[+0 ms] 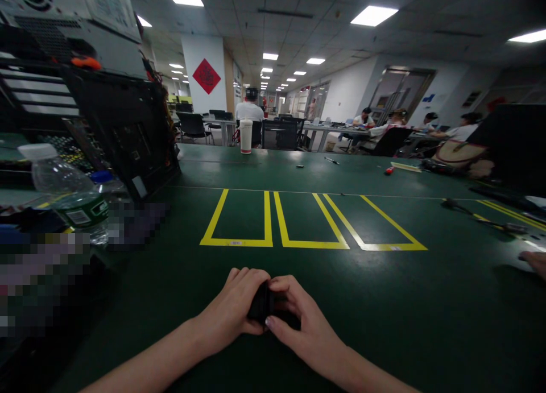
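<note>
Left hand (236,307) and right hand (301,325) press together, both clamped on a small black object (261,303); yellow tape boxes (307,222) lie at 12 o'clock on the green table (426,302).

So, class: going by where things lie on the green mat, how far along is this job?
Early, it seems. Done: nothing visibly; all three yellow boxes on the mat hold nothing. In hand: the left hand and right hand both grip a small black part just short of the boxes. Left: probably whatever belongs in those boxes.
</note>
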A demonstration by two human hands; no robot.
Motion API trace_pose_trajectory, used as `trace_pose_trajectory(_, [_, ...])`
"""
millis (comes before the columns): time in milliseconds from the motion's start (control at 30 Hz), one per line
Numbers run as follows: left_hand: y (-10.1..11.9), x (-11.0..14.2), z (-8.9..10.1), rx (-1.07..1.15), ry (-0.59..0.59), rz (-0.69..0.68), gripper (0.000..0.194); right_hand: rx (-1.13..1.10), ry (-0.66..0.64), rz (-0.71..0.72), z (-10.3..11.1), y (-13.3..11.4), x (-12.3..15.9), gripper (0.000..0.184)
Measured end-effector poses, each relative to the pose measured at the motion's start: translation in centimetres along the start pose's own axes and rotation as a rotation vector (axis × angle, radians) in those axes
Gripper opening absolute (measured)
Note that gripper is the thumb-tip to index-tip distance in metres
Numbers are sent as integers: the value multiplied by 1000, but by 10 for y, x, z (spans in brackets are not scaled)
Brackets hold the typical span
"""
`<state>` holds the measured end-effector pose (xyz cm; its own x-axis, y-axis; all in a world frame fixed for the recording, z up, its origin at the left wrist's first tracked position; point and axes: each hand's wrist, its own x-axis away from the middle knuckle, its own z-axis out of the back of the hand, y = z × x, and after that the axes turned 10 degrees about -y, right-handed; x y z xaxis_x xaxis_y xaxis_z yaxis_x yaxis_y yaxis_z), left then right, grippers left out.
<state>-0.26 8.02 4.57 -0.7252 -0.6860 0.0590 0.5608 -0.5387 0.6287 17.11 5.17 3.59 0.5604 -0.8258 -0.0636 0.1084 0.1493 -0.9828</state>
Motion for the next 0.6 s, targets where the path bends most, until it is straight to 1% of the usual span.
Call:
trace_pose_trajectory(133, [1, -1, 0, -30, 17, -12, 54, 43, 51, 7, 0, 3, -1, 14])
trace_pose_trajectory(300, [0, 0, 0, -1, 0, 5, 52, 36, 51, -55, 0, 1, -1, 25])
trace_pose_trajectory(433, [-2, 0, -1, 25, -7, 14, 51, 61, 1, -134, 1, -3, -2, 23])
trace_pose_trajectory(533, [-2, 0, -1, 23, -12, 22, 50, 92, -18, -115, 2, -3, -1, 22])
trace_pose_trajectory(600, [-1, -1, -1, 14, -13, 16, 52, 122, 5, -61, 1, -1, -1, 29])
